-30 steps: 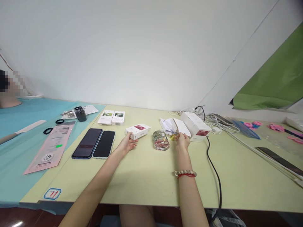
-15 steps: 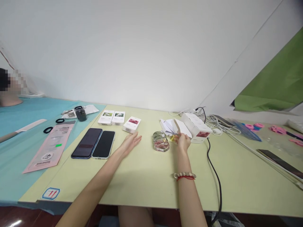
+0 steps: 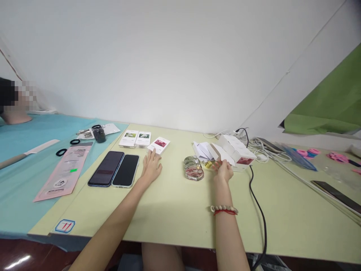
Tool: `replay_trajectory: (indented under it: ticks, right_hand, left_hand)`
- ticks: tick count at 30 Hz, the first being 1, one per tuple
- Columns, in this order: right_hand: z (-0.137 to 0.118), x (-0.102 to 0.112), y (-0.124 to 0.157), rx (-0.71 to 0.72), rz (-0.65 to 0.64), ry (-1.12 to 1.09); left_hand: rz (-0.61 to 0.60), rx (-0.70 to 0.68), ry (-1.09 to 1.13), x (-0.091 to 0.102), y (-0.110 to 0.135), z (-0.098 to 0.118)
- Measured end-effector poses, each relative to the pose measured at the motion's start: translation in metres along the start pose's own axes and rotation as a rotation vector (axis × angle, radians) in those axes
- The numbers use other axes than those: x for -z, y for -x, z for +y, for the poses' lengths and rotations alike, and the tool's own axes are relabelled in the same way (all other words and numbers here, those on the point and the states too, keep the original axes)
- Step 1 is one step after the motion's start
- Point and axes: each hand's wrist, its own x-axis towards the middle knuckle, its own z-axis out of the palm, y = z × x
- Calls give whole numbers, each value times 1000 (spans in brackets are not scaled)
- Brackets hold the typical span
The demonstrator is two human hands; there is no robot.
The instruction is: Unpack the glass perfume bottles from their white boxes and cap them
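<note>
White box [image 3: 160, 143] lies askew on the worktop [image 3: 175, 210], the left hand's [image 3: 151, 166] grip spread at its near edge: apparently a positioning step, calling for light nudging. Whether the right hand [image 3: 224, 172] pinches the folded card [image 3: 221, 153], I cannot tell.

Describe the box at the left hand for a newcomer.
On the yellow table, find two phones side by side. Right of their far ends, at the left hand, lies a small white box. Its red picture sets it apart from the two green-pictured boxes at its left.
</note>
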Motion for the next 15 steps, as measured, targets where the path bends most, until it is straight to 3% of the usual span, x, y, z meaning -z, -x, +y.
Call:
replay_trajectory:
  ticks: [9,15]
  right_hand:
    - [0,-4,-1,-13,-46,-59]
    - [4,-6,1,-43,-74,-36]
  left_hand:
    - [-133,-102,-305,0,2,1]
    - [-187,-167,-276,3,3,5]
